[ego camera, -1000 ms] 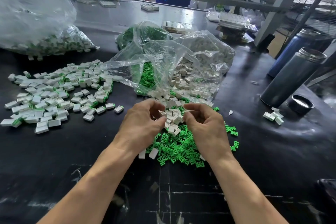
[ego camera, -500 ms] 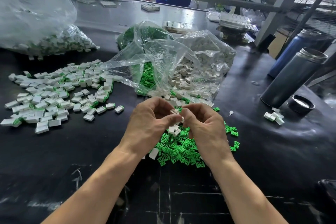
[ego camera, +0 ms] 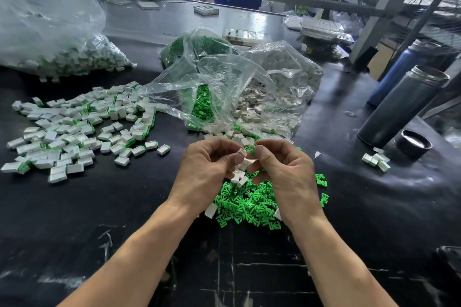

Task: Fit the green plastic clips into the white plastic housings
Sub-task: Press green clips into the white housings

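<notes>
Above the clip pile [ego camera: 245, 203] on black table [ego camera: 99, 207], L hand [ego camera: 207, 172] pinches a white housing [ego camera: 241, 152] w/ curled fingers, R hand [ego camera: 282, 172] pinches a green clip [ego camera: 250, 150] just beside it, tips nearly touching; done pieces [ego camera: 74, 129] spread well left

We note the table [ego camera: 374, 207] — black, glossy, scuffed with pale scratches near the front edge. Green clips [ego camera: 247, 204] look like bright, smooth plastic; white housings [ego camera: 74, 132] are plastic with a slight sheen. Bags [ego camera: 224, 77] are thin clear film — crinkled, shiny. The flask [ego camera: 401, 107] looks like brushed grey metal.
</notes>
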Available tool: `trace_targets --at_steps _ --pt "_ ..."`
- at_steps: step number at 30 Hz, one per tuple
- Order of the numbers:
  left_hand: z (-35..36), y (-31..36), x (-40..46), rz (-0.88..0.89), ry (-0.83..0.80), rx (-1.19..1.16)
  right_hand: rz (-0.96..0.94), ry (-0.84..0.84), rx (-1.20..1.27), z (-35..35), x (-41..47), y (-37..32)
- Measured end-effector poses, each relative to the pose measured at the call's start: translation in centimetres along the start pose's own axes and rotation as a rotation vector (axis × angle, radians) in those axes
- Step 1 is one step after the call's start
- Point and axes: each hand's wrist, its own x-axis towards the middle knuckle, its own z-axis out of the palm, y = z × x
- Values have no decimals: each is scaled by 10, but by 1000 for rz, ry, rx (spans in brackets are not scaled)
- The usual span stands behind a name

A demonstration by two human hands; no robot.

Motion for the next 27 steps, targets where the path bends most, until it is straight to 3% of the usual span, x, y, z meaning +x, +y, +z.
trace_targets --at_steps 18,27 --pt "-1 -5 2 -35 -34 -8 93 2 -48 2 -1 4" --pt "-2 -6 1 -14 -28 61 -14 -52 -313 2 -5 0"
